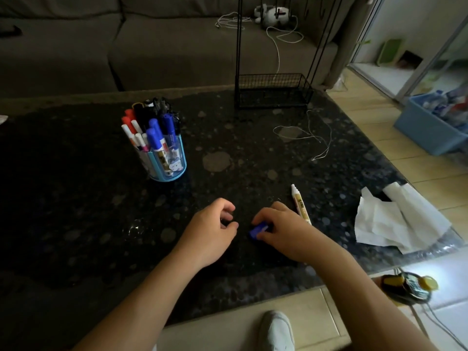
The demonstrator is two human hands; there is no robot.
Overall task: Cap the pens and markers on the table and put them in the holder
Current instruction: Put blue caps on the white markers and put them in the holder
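A blue round holder (168,163) stands on the dark speckled table (76,198) at mid left, filled with several capped markers in blue, red, white and black. An uncapped white marker (300,203) with a yellow label lies on the table, just right of my right hand (281,229). My right hand rests on the table and pinches a blue cap (258,230) at its fingertips. My left hand (210,234) hovers beside it with fingers curled, thumb and forefinger nearly touching; I cannot tell if anything small is between them.
Crumpled white tissues (395,219) lie at the table's right edge. A black wire rack (273,91) stands at the far edge, with a thin white string (311,138) near it. A grey sofa sits behind. A blue bin (430,125) is on the floor, right.
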